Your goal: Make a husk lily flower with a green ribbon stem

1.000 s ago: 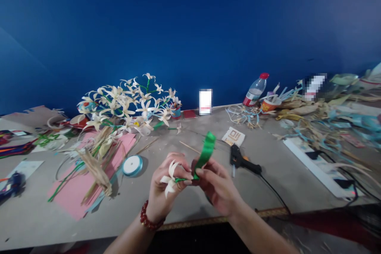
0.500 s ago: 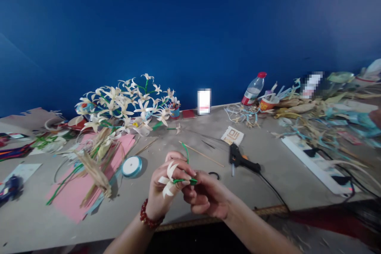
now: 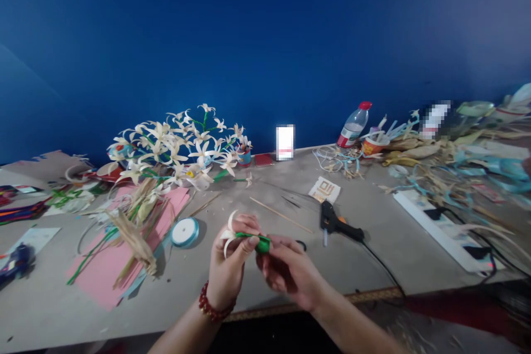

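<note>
Between the fingers of my left hand (image 3: 232,257) is a white artificial flower (image 3: 229,234), its curled petals pointing left. A green piece, perhaps tape or a leaf (image 3: 263,244), lies along the stem towards my right hand (image 3: 292,268). The right thumb and fingertips pinch this green piece's far end, while the other fingers curl beneath. Both hands are held over the near edge of the table. A spool of pale blue ribbon (image 3: 185,232) lies left of them, and a black glue gun (image 3: 340,224) to the right.
White flowers on green stems (image 3: 178,146) stand at the back left. Dried husks (image 3: 133,238) lie on pink paper (image 3: 93,282). A thin stick (image 3: 282,214) lies beyond my hands. At right are a power strip (image 3: 440,232), a bottle (image 3: 352,124) and a paper cup (image 3: 372,147).
The flower has turned and more green shows between my hands. My left thumb now presses on top of the stem. The green strand that rose above the left hand is no longer seen.
</note>
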{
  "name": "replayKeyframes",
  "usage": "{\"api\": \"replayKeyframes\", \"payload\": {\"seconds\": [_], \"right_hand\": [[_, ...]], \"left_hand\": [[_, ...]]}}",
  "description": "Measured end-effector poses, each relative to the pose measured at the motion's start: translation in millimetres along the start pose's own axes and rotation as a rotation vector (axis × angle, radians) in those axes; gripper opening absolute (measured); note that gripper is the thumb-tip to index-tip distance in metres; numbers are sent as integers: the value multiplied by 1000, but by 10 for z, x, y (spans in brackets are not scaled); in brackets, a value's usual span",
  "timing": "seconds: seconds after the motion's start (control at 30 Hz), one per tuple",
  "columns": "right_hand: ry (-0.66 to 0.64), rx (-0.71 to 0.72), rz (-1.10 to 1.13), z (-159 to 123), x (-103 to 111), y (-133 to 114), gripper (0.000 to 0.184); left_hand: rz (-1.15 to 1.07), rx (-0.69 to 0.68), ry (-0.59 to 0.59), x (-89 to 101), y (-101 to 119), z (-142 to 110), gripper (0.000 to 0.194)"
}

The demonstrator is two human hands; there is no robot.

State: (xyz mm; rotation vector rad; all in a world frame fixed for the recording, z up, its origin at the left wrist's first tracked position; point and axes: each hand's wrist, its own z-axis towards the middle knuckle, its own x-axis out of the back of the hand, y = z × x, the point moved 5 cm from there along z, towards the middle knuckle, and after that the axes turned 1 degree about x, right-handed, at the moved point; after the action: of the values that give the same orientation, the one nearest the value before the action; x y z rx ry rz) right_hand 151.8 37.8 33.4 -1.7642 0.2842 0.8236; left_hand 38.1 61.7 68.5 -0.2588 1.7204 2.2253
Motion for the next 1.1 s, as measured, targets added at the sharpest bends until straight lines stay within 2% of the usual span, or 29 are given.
{"api": "replayKeyframes", "payload": {"seconds": [0.1,0.13,0.2,0.33,0.53,0.77,0.97,1.1], "right_hand": [[294,512,-478,-122,84,-275,20],[333,636,-598,-175,67,-344,13],[319,755,-720,-240,15,-415,5],[212,751,-761,-257,-70,-433,11],[289,728,-782,-198,-75,-400,2],[346,714,-835,-160,-74,-372,5],[317,598,-673,-92,-40,-257,9],[299,585,-591,-66,-33,-217,9]], "left_hand": [[-99,69,57,-8,-59,-24,2],[-131,78,73,-16,-60,-28,4],[-184,94,100,-36,-51,-32,7],[-254,153,126,-80,-47,-41,11],[-385,203,127,-137,-76,-65,12],[-495,278,155,-149,-155,-100,11],[-517,303,212,-116,-229,-131,14],[-516,308,226,-112,-263,-142,15]]}}
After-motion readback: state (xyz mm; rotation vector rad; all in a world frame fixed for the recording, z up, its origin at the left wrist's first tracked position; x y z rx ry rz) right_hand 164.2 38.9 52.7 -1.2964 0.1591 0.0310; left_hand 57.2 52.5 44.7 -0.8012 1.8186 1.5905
